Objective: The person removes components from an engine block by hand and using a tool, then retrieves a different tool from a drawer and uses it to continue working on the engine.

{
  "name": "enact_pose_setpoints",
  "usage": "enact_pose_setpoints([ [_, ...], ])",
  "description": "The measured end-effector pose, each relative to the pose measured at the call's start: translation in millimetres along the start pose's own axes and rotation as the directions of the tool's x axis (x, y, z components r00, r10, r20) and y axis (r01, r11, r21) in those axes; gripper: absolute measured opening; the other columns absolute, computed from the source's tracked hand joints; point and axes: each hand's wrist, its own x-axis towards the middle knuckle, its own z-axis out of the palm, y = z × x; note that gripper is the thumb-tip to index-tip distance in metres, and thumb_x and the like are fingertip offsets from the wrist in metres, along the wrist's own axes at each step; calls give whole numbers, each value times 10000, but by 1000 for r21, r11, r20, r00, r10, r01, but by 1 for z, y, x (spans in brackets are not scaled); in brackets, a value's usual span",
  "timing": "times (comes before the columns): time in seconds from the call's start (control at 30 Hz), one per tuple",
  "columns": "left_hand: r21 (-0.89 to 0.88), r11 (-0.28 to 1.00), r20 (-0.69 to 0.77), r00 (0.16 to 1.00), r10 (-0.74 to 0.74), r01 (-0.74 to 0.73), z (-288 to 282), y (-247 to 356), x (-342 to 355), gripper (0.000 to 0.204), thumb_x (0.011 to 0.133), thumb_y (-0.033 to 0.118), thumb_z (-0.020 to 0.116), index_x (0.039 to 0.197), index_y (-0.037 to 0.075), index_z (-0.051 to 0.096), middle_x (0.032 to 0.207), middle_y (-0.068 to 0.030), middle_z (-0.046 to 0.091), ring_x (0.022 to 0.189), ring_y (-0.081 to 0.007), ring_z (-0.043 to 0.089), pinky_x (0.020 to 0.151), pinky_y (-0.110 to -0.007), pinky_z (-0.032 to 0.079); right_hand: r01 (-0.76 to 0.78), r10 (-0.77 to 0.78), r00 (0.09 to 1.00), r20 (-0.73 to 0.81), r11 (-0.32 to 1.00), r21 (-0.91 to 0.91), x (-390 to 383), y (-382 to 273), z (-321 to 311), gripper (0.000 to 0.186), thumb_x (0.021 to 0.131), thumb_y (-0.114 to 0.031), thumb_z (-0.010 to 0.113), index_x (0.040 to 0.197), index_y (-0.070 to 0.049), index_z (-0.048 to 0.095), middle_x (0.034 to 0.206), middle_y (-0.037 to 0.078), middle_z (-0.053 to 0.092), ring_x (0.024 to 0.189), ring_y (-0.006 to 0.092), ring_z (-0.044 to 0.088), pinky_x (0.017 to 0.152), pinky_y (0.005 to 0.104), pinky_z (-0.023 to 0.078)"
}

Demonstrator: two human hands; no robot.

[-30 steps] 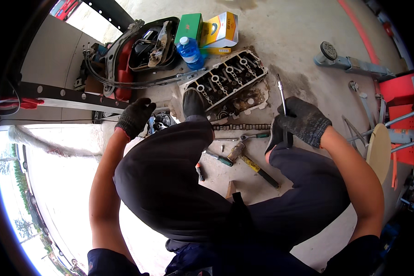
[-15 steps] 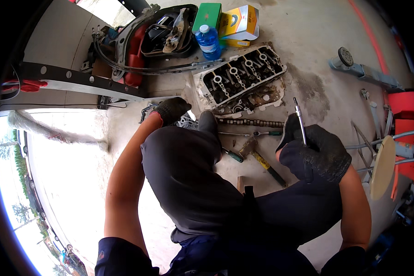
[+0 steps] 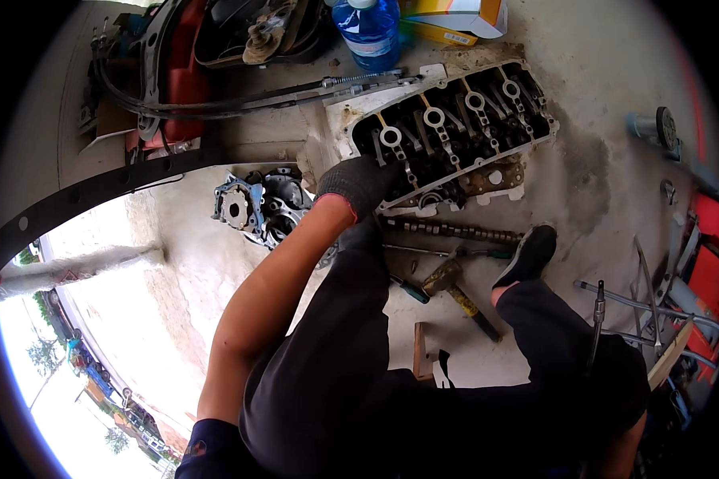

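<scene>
My left hand (image 3: 358, 188), in a dark knit glove with a red cuff, reaches over the near left corner of a cylinder head (image 3: 470, 102). Its fingertips blend into the head's dark interior, so their grip cannot be made out. At the lower right, my right hand (image 3: 615, 371) is a dark shape against my trousers. A slim chrome socket extension bar (image 3: 598, 315) stands upright out of it. Just below the cylinder head lies a camshaft (image 3: 455, 231). Left of my left forearm sits a grey metal engine housing (image 3: 252, 206).
Between my feet lie a yellow-handled hammer (image 3: 460, 297), a green-handled screwdriver (image 3: 410, 288) and a green-handled ratchet (image 3: 491, 254). A blue bottle (image 3: 369, 36) and a yellow box (image 3: 443, 33) stand behind. Black cables (image 3: 240, 116) cross the upper left. Blue-grey bars and red equipment (image 3: 701, 263) line the right.
My left hand has moved right from the engine housing to the cylinder head. My right hand has dropped lower and to the right with the socket extension bar. The view has tilted down and closer.
</scene>
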Motion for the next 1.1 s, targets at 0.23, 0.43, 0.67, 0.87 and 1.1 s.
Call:
enact_pose_setpoints([
  [0.23, 224, 960, 102, 984, 149, -168, 8, -11, 33, 317, 983, 217, 431, 1171, 53, 627, 945, -224, 703, 914, -381, 692, 753, -475, 559, -280, 298, 955, -12, 910, 306, -7, 27, -18, 416, 862, -124, 667, 1243, 28, 600, 1140, 165, 655, 1036, 272, 650, 869, 365, 513],
  [0.43, 320, 923, 31, 976, 216, -214, 18, -9, 31, 242, 940, 193, 489, 1022, 45, 663, 906, -220, 708, 846, -375, 706, 710, -473, 569, -238, 254, 967, 5, 900, 366, -14, 37, -17, 456, 868, -88, 659, 1291, 50, 557, 1228, 153, 628, 1141, 248, 607, 948, 364, 488],
  [0.67, 346, 912, 11, 973, 230, -220, 25, -10, 31, 317, 992, 224, 444, 1204, 72, 623, 1010, -230, 699, 952, -392, 686, 767, -478, 564, -242, 255, 966, -37, 948, 209, -9, 38, -17, 405, 877, -140, 640, 1232, 47, 582, 1142, 133, 648, 1069, 223, 623, 928, 341, 487],
  [0.87, 191, 937, -12, 954, 300, -292, 23, -20, -2, 394, 952, 190, 495, 1328, 76, 510, 987, -237, 685, 934, -425, 672, 794, -487, 548, -252, 265, 960, -87, 958, 136, -3, 43, -14, 357, 870, -202, 669, 1148, 16, 615, 977, 112, 659, 900, 187, 617, 805, 330, 497],
  [1.1, 397, 911, -475, 825, 308, -111, 42, -79, -28, 410, 920, 291, 648, 1208, 3, 605, 866, -140, 665, 719, -228, 673, 622, -340, 551, -365, 373, 927, -44, 921, 135, -3, 51, -12, 372, 852, -255, 724, 1095, 9, 628, 898, 111, 671, 805, 154, 615, 736, 319, 501],
])
